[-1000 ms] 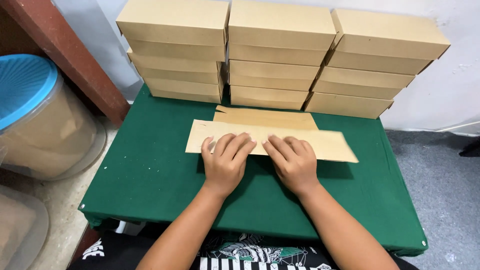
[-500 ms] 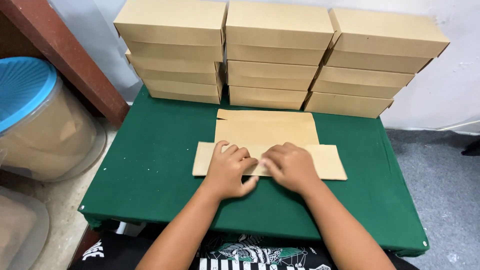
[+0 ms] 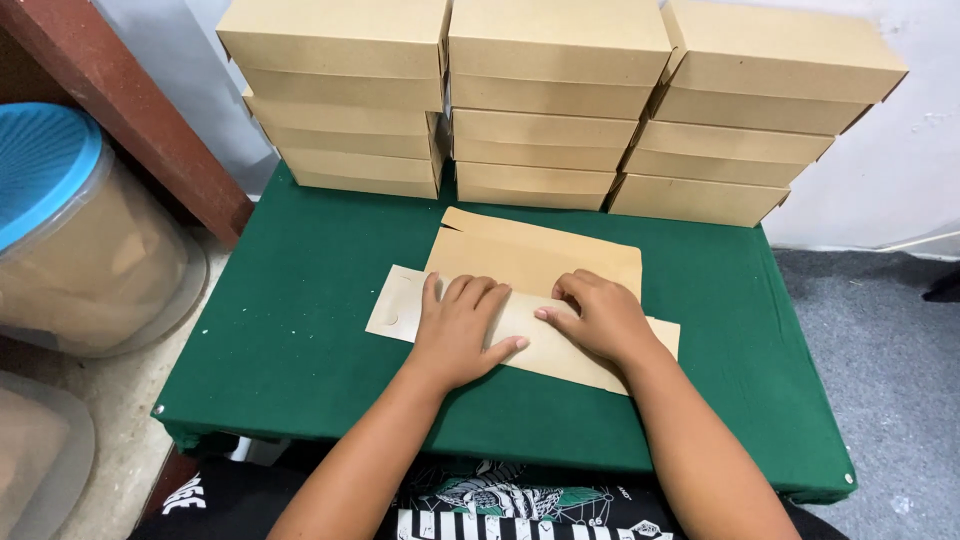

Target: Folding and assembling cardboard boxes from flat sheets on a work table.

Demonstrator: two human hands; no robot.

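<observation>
— Green cloth covers the table, and at its far edge stand three stacks of tan boxes, side by side against a pale wall.

— What is off to the side?

— On the floor to the left sits a clear tub with a blue lid, next to a reddish wooden post. Grey floor shows on the right.

— And the hands?

— Both rest on a flat sheet of brown cardboard lying in the middle of the table, near the person. It looks partly folded, with a wider panel behind and a narrower strip running under the hands.

— Are they gripping it?

— No. The left hand lies flat, fingers spread and stretched forward, palm pressing down on the strip. The right hand is just beside it, fingers curled loosely, fingertips pressing where panel and strip meet. Neither hand closes around anything.
</observation>
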